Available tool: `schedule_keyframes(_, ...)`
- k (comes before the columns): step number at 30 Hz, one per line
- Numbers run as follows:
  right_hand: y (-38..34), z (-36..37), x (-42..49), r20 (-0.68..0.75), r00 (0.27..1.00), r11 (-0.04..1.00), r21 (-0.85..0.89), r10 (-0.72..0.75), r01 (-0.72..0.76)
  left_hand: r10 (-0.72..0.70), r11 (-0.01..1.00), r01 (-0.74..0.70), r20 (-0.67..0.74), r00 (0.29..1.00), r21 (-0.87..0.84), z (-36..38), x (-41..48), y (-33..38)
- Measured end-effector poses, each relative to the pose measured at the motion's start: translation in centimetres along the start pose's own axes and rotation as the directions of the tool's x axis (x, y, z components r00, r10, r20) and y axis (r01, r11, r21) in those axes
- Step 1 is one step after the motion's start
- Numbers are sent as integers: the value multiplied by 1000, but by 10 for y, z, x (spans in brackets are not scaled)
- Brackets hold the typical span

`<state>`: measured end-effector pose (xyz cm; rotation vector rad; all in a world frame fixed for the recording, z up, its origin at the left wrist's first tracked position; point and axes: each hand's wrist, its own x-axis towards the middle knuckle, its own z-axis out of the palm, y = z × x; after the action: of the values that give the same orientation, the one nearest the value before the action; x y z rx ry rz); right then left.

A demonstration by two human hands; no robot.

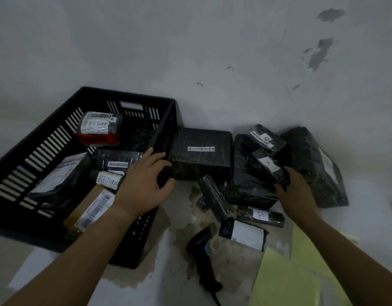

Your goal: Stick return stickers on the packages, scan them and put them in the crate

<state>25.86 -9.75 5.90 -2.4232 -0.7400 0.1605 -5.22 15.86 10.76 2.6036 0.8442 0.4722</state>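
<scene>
The black slotted crate point(47, 146) is sitting on the floor point(367, 217) at its far left, against the wall, and is already holding a small package with a RETURN sticker point(100, 129), a second stickered package point(112, 165) and a brown box with a barcode label point(91, 208). The left hand point(144, 182) is reaching across the crate's right rim, its grip open with fingers spread, and it seems to be touching the near left corner of the black barcoded box point(201, 151) just beside the crate, though the dim light is leaving the contact unclear. The right hand point(296, 191) is closing its grip on the lower end of a slim black package marked A point(267, 164), which is lying on the pile of black-wrapped packages point(250, 186) along the floor's far edge. A barcode scanner point(201, 250) is lying nearer the front, with yellow sheets point(290, 281) toward the near right corner.
</scene>
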Motion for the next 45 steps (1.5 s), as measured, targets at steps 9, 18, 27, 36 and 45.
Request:
schedule_keyframes(9, -27, -29, -64, -26, 988, 975, 161, -150, 152, 30, 998, -29, 8, 1000, -47, -6, -1, 4)
schedule_keyframes(18, -73, -32, -163, 139, 966, 926, 342, -218, 160, -139, 605, 324, 303, 943, -728, 4, -78, 90)
schedule_keyframes(27, -99, -4, -184, 364, 918, 877, 478, -156, -41, -330, 221, 566, 485, 810, -794, 19, -129, 91)
schedule_keyframes(36, -94, 54, -194, 477, 879, 786, 539, 11, -302, -454, -253, 547, 597, 662, -798, 4, -131, 69)
schedule_keyframes(45, -40, 158, -204, 634, 766, 994, -36, 101, -101, -460, -289, 569, 633, 623, -770, -2, -134, 63)
